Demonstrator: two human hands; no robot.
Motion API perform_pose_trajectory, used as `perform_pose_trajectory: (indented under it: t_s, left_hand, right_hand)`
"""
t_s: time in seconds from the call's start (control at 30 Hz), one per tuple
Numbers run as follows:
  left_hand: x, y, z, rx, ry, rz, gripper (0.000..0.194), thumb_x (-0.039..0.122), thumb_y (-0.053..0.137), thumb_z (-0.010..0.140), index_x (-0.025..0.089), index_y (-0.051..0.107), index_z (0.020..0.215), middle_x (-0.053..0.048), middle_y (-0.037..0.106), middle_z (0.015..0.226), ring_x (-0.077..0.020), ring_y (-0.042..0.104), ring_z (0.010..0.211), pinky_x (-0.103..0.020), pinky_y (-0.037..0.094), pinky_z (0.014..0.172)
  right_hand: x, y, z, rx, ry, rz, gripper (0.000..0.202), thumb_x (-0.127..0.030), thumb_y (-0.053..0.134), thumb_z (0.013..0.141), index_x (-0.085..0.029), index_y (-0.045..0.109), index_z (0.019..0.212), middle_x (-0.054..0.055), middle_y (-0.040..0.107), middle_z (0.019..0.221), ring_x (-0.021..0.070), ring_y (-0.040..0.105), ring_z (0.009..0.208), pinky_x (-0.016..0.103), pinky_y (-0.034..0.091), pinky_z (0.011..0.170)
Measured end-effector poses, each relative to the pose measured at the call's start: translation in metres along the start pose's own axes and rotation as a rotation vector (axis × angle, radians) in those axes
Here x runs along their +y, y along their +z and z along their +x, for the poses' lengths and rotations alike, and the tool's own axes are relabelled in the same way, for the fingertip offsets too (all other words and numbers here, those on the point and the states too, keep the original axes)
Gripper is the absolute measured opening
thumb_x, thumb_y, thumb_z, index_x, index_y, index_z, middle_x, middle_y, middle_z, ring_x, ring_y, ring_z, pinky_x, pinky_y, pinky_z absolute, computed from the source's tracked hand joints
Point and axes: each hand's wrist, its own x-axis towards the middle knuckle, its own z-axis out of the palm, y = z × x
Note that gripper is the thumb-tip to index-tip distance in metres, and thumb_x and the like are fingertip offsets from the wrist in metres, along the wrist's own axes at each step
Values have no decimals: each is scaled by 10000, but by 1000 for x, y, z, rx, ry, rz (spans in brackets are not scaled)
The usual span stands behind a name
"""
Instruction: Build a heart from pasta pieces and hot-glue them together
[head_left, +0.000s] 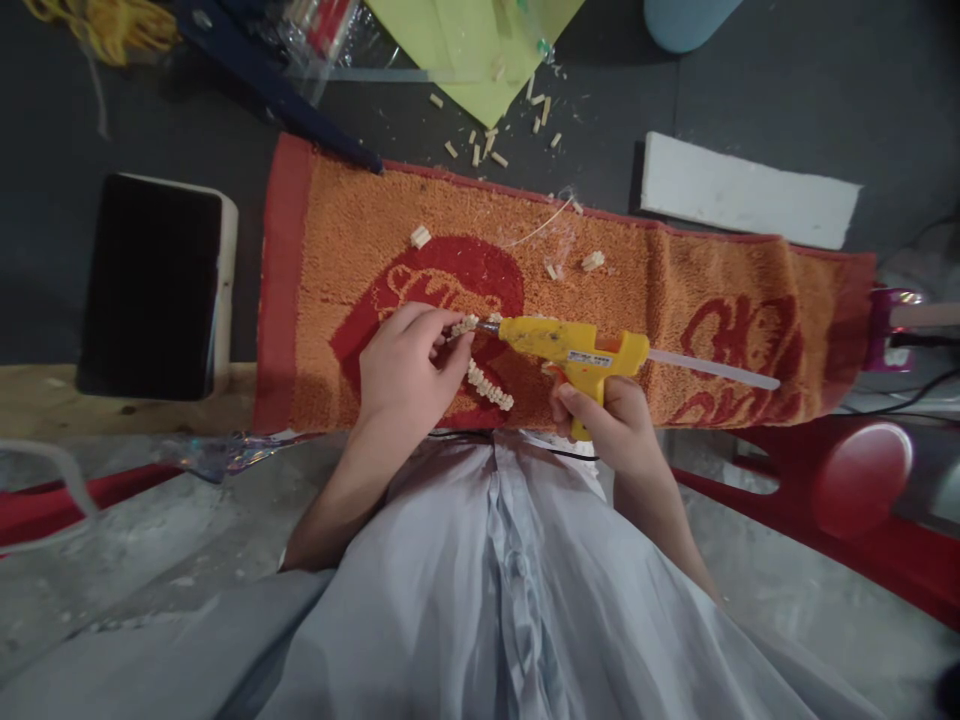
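Nearest us, our right hand [619, 420] grips a smooth yellow plastic glue gun [555, 340], its translucent rod [720, 370] jutting toward 3 o'clock. About 9 o'clock from it, our left hand [409, 365] pinches a small, pale, knobbly piece [465, 325] right at the nozzle [489, 327]. Just beside that hand, at 4 o'clock, a ridged strip [490, 387] shows over the nubbly orange towel [360, 210]. Farther, toward 12, short stick bits [499, 158] litter the dark desk [600, 110]; at 2 sits a flat white slab [750, 190].
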Motion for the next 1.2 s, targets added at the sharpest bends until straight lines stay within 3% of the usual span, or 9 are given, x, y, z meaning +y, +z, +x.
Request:
perform_pose_trajectory:
  t_s: [0.67, 0.93, 1.1, 1.2]
  left_hand:
    - [-1, 1, 0, 3, -13, -9, 140, 245, 637, 883, 196, 725, 980, -18, 713, 938, -118, 649, 736, -250, 533, 724]
    - [2, -2, 1, -3, -15, -38, 143, 247, 628, 896, 187, 725, 983, -32, 719, 958, -116, 651, 736, -250, 537, 716]
    - [3, -3, 2, -22, -52, -29, 141, 255, 627, 890, 197, 721, 978, -20, 716, 942, -110, 638, 723, -243, 535, 717]
    - [5, -3, 3, -38, -75, -13, 141, 264, 630, 886, 198, 721, 972, -18, 712, 936, -111, 633, 718, -243, 535, 724]
  right_hand:
    - [-4, 0, 2, 9, -29, -48, 376, -422, 609, 849, -208, 581, 541, 1, 596, 482, 112, 522, 448, 246, 394, 461]
    - [-6, -2, 1, -12, -23, 6, 303, -413, 618, 844, -206, 601, 624, -7, 597, 514, 119, 536, 471, 253, 410, 475]
    - [-6, -13, -3, 4, -104, 56, 267, -410, 657, 832, -211, 611, 660, -21, 564, 492, 118, 500, 437, 261, 377, 446]
    - [1, -26, -7, 65, -180, 87, 336, -531, 676, 819, -226, 614, 693, -9, 571, 535, 138, 506, 476, 287, 385, 464]
